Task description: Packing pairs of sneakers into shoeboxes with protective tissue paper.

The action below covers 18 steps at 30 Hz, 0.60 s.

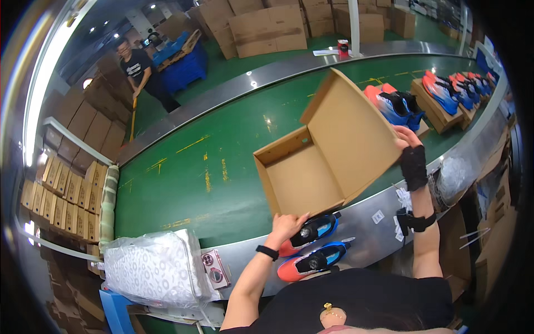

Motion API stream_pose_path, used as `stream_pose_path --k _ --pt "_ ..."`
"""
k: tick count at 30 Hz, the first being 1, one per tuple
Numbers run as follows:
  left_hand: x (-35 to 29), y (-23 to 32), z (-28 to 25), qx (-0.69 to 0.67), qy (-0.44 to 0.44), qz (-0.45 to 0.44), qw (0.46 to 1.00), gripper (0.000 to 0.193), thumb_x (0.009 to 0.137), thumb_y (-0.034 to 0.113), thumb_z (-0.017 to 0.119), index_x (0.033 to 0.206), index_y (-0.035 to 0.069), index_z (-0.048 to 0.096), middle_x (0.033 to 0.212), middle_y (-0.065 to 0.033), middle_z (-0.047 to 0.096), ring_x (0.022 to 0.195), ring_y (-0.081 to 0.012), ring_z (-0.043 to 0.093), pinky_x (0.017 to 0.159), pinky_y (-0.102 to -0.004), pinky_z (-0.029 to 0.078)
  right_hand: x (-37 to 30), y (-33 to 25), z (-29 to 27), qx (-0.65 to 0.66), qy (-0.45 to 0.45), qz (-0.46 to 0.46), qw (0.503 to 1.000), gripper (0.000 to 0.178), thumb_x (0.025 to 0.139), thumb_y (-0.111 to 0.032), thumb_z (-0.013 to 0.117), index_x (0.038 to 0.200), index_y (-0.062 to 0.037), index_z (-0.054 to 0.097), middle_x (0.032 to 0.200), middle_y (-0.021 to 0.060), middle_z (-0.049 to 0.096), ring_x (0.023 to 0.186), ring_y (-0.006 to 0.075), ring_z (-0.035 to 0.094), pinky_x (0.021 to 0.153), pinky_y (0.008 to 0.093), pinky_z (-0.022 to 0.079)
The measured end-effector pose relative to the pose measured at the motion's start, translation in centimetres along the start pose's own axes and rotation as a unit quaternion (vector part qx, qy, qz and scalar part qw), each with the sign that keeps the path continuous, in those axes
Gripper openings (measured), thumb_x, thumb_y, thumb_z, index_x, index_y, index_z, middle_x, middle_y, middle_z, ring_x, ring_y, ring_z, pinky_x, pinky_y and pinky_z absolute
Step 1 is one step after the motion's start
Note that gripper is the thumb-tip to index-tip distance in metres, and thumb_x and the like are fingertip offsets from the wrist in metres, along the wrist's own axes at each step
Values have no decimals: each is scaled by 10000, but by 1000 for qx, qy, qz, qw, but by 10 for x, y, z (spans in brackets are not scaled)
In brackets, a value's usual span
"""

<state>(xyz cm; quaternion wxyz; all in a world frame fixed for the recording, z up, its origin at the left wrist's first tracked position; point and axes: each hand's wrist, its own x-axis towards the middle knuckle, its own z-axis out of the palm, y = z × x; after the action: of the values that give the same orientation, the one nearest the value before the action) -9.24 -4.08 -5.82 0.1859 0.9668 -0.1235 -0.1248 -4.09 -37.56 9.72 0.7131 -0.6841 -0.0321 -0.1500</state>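
Note:
An open brown cardboard shoebox (303, 172) rests on the green conveyor belt (183, 172), and nothing lies inside it. Its hinged lid (356, 133) is raised and leans to the right. My left hand (286, 227) grips the near wall of the box at its left corner. At the lid's right edge, my right hand (409, 139) has its fingers closed round the cardboard. Just below the box, a pair of orange, black and blue sneakers (312, 261) lies on the metal ledge, partly under my left hand.
Sneakers (439, 92) stand on boxes along the belt to the right. A wrapped stack of patterned paper (150, 267) and a phone (214, 268) lie at the near left. Stacked shoeboxes (67, 195) stand left. Beyond the belt, a person (139, 72) holds a pole.

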Motion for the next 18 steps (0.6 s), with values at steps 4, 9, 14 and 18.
stream_pose_path --k 4,9,14,18 --pt "-13 -26 2 28 -6 10 1000 549 823 520 351 684 82 652 653 -129 610 683 -299 586 693 -431 394 -47 214 -136 -384 141 101 907 389 851 -331 462 1134 -65 460 945 100 581 798 239 555 689 334 445" --pt "-29 -23 -6 -17 1 -13 1000 456 819 452 432 741 61 653 708 -153 611 727 -304 585 645 -397 444 -183 209 -41 -556 -53 16 829 260 729 -159 560 979 -103 514 903 164 489 758 368 524 686 412 443" --pt "-60 -54 -8 -288 265 10 920 230 797 187 571 928 -1 593 846 -140 621 752 -213 605 690 -292 468 -185 195 -27 -481 -9 -23 876 90 747 -85 534 829 -57 514 838 155 490 722 335 525 615 417 426" --pt "-116 -126 -38 -430 368 -69 822 205 829 143 554 972 -4 561 820 -36 597 720 -93 552 639 -220 447 -134 133 38 -352 39 -161 921 67 754 -74 543 796 -24 528 719 132 513 627 254 518 565 324 427"
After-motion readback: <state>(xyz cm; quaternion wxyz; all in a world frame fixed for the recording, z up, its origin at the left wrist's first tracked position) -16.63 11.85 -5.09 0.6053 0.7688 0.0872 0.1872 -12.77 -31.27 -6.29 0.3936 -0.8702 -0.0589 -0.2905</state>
